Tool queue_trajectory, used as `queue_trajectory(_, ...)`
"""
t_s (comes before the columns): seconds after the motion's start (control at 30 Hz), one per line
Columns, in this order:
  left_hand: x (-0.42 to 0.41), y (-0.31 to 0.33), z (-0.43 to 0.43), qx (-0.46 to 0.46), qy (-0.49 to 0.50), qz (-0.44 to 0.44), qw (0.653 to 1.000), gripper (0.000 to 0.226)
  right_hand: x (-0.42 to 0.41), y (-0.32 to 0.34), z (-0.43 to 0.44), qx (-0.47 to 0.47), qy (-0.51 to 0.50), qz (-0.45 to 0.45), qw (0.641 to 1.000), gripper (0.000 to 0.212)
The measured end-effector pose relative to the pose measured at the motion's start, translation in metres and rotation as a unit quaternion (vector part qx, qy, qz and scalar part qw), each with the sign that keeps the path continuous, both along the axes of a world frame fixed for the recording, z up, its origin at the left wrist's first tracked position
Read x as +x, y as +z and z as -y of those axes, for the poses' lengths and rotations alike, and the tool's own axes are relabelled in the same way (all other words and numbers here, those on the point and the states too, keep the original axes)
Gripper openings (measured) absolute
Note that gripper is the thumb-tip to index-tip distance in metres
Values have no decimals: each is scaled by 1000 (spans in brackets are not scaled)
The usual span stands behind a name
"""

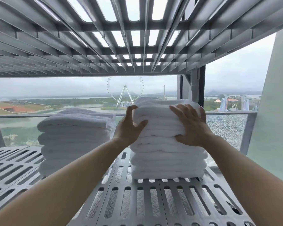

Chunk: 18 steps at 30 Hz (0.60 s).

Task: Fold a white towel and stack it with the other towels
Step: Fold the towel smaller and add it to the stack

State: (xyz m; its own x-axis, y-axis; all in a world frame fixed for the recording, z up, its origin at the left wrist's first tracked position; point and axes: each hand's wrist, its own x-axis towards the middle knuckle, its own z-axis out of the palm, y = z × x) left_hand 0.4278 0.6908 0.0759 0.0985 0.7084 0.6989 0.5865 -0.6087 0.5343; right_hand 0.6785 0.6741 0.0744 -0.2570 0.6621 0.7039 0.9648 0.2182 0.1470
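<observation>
**Both hands on the top of the right-hand towel stack**

We see two piles of folded white towels on a grey slotted shelf [137, 201]. The white towel [160, 111] lies at the top of the right stack [167, 160], and both hands are on it.

Our left hand [129, 126] grips its left edge. The fingers curl round the corner of the pile and the thumb lies across the front face. Our right hand [190, 126] is spread flat against the front near the right edge. Its fingers reach up to the top rim, and the thumb is pushed into a seam between layers lower down.

The rounded fold edges of the right stack face us and line up fairly evenly, with a slight bulge in the lower layers. The stack sits near the shelf's right edge, beside a grey post [194, 85]. A band of bare slotted shelf lies in front of it.

The left stack [73, 132] stands apart, further left and lower. An open gap separates the two piles, and our left wrist sits in front of it. Bare shelf runs off to the left.

Overhead, the ribbed underside of the upper shelf [121, 46] leaves open space above both piles. Behind them, a railing [227, 113] crosses a window.
</observation>
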Motion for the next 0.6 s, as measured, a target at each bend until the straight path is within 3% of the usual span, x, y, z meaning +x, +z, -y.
queue_trajectory(0.1, -4, -5, 1, 5, -6, -20, 1000, 62, 0, -2, 2, 4, -5, -2, 1000, 103)
queue_trajectory(0.27, -17, -37, 7, -45, -87, -42, 994, 121, -16, -14, 14, 44, 9, -39, 998, 101)
queue_trajectory(0.33, -22, -62, 9, -66, -70, -57, 994, 126, -27, -28, 25, 94, 52, -45, 993, 96)
queue_trajectory(0.4, -24, -85, 12, -94, -65, -77, 990, 126, -43, -54, 32, 140, 92, 21, 986, 86)
queue_trajectory(0.5, -27, -107, 17, -104, -83, -86, 987, 121, -62, -100, 37, 137, 127, 141, 972, 76)
queue_trajectory(0.6, -26, -114, 22, -105, -88, -56, 989, 121, -59, -116, 38, 113, 133, 129, 976, 74)
